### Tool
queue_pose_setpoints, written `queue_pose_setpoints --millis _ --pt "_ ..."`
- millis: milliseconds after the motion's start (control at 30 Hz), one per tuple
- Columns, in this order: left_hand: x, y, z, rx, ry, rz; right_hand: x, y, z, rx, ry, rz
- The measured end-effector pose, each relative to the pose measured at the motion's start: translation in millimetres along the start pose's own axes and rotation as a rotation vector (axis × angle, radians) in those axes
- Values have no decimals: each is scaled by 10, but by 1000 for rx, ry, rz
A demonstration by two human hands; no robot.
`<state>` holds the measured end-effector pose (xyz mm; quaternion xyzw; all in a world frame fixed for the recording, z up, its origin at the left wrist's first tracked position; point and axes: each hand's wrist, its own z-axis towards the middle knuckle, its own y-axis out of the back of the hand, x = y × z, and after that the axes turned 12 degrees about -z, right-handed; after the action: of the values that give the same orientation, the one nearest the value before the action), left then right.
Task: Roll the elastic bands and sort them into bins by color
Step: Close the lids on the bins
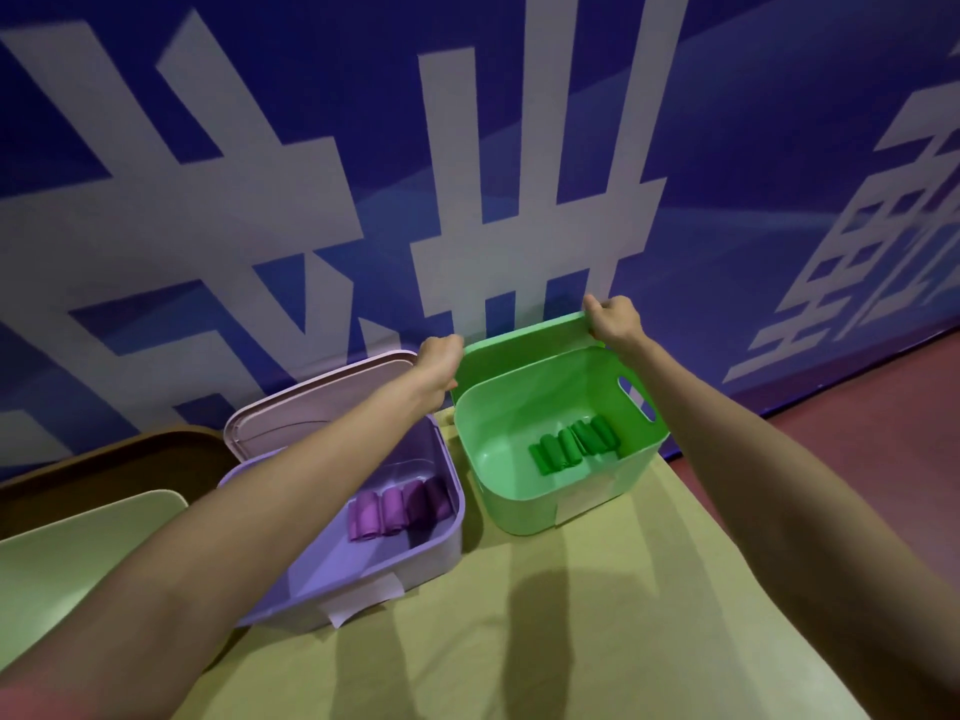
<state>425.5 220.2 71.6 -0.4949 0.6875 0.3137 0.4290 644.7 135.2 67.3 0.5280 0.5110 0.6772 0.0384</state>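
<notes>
Blue wall (260, 122) behind, and your left hand (441, 356) and right hand (613, 319) grip the green lid (524, 343). Green rolls (574, 444) sit in the green bin (550, 506), purple rolls (397, 506) in the purple bin (332, 579). Sorting looks finished; lower that lid squarely.

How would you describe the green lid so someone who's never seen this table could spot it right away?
Start at the yellow table, where two open bins stand side by side: the purple bin and, to its right, the green bin. The green lid stands tilted behind the green bin, against the blue wall, with the left hand and right hand gripping its top corners. The neighbouring lid is pale pink.
</notes>
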Motion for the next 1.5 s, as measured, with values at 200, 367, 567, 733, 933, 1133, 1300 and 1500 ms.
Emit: queue_pose_setpoints --millis 200,367,567,733,933,1133,1300,1500 --pt "-110 24 -266 -100 7 -329 45 167 -262 -170 -93 93" --pt "-325 152 -639 -57 134 -579 7 443 -565 -186 -69 264" --pt "-275 267 -1039 150 225 -463 -387 616 -1093 -148 42 420" --pt "-4 219 -1245 219 19 -47 -678 578 -1342 -121 61 258" --pt "262 135 -1336 125 -176 258 -796 399 -1348 -84 40 133" --pt "365 172 -1404 74 -264 555 -836 246 -1390 -69 45 88" --pt "441 121 -1470 25 -243 693 -841 185 -1463 -72 28 92" --pt "475 75 -1542 15 -238 576 -851 182 -1494 -73 31 79"
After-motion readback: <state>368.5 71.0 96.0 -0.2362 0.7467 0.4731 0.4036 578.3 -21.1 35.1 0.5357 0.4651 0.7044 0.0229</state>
